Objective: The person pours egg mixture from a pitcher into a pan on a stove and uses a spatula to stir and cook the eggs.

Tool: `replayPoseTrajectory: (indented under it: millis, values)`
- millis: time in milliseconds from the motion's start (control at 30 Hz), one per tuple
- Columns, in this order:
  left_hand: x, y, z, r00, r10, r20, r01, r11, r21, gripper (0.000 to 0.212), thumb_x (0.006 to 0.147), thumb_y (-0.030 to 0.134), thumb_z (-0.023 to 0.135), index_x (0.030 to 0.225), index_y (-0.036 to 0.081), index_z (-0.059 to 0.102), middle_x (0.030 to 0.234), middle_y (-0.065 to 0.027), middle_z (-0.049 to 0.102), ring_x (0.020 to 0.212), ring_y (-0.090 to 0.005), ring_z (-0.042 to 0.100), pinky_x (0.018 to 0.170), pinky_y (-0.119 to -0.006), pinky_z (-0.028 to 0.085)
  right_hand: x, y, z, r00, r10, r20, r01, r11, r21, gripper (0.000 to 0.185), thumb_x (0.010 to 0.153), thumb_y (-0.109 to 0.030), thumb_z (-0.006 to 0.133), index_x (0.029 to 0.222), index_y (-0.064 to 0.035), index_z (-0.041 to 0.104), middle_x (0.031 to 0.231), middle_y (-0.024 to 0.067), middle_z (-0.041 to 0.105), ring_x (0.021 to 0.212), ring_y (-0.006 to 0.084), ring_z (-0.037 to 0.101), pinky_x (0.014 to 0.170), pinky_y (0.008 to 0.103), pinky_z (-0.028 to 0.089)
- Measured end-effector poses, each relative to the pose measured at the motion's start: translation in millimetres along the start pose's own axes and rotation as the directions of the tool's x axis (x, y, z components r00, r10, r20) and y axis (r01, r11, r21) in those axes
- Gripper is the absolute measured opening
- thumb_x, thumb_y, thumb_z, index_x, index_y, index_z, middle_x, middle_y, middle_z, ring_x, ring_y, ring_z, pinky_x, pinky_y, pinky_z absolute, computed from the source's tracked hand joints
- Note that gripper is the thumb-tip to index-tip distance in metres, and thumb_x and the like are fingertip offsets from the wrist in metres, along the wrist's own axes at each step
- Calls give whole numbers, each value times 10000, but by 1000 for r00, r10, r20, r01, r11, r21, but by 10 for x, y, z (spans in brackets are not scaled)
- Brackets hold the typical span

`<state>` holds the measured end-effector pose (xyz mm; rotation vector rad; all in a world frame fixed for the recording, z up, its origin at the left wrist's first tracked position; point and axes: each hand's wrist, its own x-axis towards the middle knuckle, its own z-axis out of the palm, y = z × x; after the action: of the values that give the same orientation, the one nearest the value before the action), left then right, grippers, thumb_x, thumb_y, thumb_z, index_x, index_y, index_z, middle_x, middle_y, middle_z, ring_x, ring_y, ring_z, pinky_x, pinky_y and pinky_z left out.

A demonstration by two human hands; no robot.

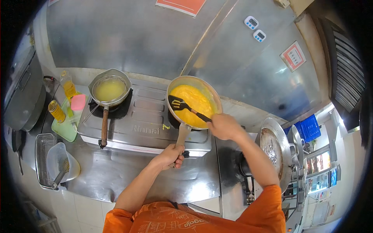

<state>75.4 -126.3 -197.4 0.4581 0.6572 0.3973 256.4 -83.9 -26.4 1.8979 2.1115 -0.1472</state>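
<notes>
My left hand (168,156) grips the beige handle (183,135) of a deep frying pan (215,90) on the right burner of a two-burner gas stove (148,113). Yellow, egg-like mixture (189,90) covers the pan's bottom; it looks soft and partly set. In my right hand (225,126) is a black slotted spatula (179,103), its head over the mixture near the pan's left wall. Whether the head touches the pan's bottom is hard to tell. A small yellow-green scrap (165,127) lies on the stove top between the burners.
On the left burner stands a saucepan (123,77) with a wire strainer (110,78) in yellowish liquid. Farther left are an oil bottle (69,87), a yellow can (57,111), a green tray (67,135) and a plastic jug (72,167) with a whisk (61,173). A large wok (274,145) stands right.
</notes>
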Motion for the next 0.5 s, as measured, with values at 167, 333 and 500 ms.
replayPoseTrajectory:
  millis: [167,333,500]
  values:
    - [19,13,-23,1000,2,-10,-1,999,42,166,892,198,501,915,95,372,662,-9,355,487,-97,328,404,-278,307,691,-260,-43,970,208,124,-235,932,277,300,814,-208,522,856,62,644,872,265,647,821,366,648,736,440,504]
    - [15,-1,11,999,36,-4,-36,999,2,167,893,201,500,919,97,371,661,-11,356,484,-99,337,403,-285,313,928,586,-51,990,47,-133,-52,998,-36,299,805,-228,525,924,19,646,953,244,646,822,340,654,699,438,509]
    - [51,-9,-25,999,37,-6,-37,999,2,174,892,212,508,912,99,377,639,2,358,469,-88,339,396,-274,321,970,899,-260,908,22,-418,-178,924,-338,198,860,-213,521,919,-52,619,833,164,664,756,347,653,631,461,507]
